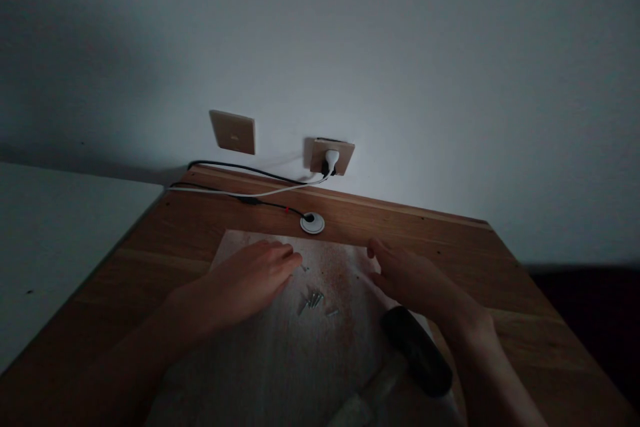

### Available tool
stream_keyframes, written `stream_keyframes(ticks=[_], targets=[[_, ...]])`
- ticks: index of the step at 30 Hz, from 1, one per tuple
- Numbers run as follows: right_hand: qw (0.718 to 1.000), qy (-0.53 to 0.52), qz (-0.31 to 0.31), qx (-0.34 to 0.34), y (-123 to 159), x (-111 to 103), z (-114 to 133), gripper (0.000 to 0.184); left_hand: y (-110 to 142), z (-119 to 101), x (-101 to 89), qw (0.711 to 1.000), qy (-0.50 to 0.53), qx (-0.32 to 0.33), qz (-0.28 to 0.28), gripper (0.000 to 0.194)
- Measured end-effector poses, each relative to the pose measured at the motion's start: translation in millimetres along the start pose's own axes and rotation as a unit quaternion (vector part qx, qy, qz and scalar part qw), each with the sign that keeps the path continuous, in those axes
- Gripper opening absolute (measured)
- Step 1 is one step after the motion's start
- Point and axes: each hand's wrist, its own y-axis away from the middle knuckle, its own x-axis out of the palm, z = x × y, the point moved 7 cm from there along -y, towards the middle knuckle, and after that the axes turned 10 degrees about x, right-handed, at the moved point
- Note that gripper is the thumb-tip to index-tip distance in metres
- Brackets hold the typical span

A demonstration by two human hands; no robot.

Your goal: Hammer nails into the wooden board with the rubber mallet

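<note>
My left hand rests over the left part of a pale board, its fingers curled in and its thumb hidden. Right by its fingertips is a small silver nail or screw; whether the fingers grip it I cannot make out. A small heap of silver nails or screws lies mid-board, with a single one to its right. My right hand is at the board's right edge, thumb and forefinger apart, nothing visible between them. Below it lies a black-headed mallet, its handle pointing toward me.
The board lies on a wooden desk against a pale wall. Behind it sits a round cable grommet with a black cable. A white plug is in a wall socket; its white cable runs left.
</note>
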Motion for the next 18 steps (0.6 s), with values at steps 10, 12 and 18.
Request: stream_keyframes(ticks=[10, 12, 18], targets=[[1.0, 0.011, -0.009, 0.004, 1.6, -0.4, 2.5, 0.036, -8.9, -12.9, -8.8, 0.994, -0.098, 0.027, 0.032, 0.02], [1.0, 0.01, -0.006, 0.006, 3.7, -2.4, 3.5, 0.039, -10.4, -13.2, -7.9, 0.992, -0.114, 0.029, 0.045, 0.021], [1.0, -0.029, -0.001, -0.005, 14.6, -16.8, 13.6, 0.031, -14.0, -10.6, -2.8, 0.991, -0.128, 0.031, 0.034, 0.019]])
